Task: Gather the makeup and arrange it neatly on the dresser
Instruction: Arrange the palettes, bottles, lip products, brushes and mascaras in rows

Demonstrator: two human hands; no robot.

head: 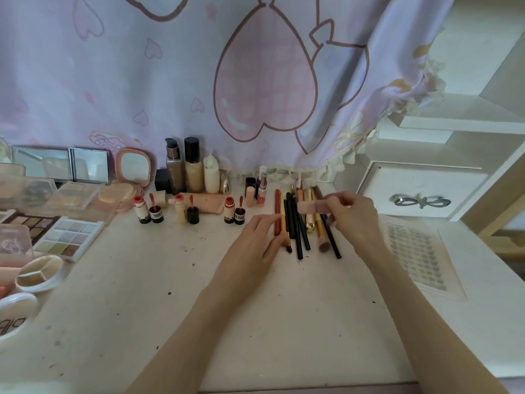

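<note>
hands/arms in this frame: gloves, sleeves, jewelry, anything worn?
Nothing worn that shows. The left hand and right hand are bare, with no gloves and no rings visible. Both forearms are bare from the wrist down to the bottom edge of the frame, so no sleeves, and neither wrist shows a watch or bracelet. Nail detail is too blurred to tell.

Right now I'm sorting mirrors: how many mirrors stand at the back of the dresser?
3: two rectangular mirrors side by side at back left, and a pink rounded mirror right of them.
</note>
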